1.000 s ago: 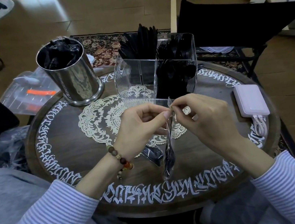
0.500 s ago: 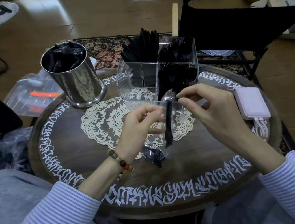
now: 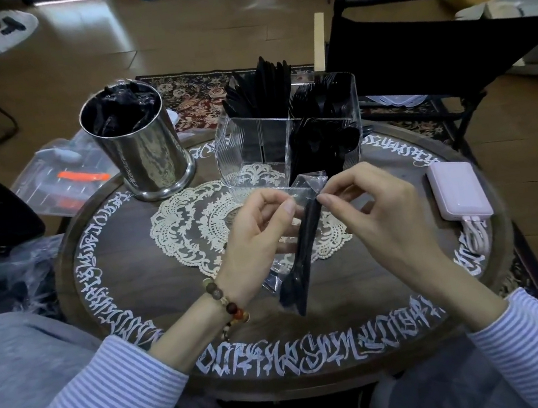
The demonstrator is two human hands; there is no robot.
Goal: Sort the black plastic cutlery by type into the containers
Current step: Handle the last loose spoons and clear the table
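wrapped cutlery piece held over table, both hands on wrapper top

wrapped black cutlery piece (image 3: 303,250) hangs near-vertical above the round wooden table (image 3: 154,282), in front of the lace doily (image 3: 196,235). left hand (image 3: 259,239) and right hand (image 3: 376,216) each pinch the clear wrapper's top edge (image 3: 309,182), one on each side. type of piece: cannot tell. clear divided container (image 3: 289,138) behind holds sorted black cutlery upright. steel canister (image 3: 146,155) at back left holds more wrapped pieces. pink power bank (image 3: 459,191) sits at the right.
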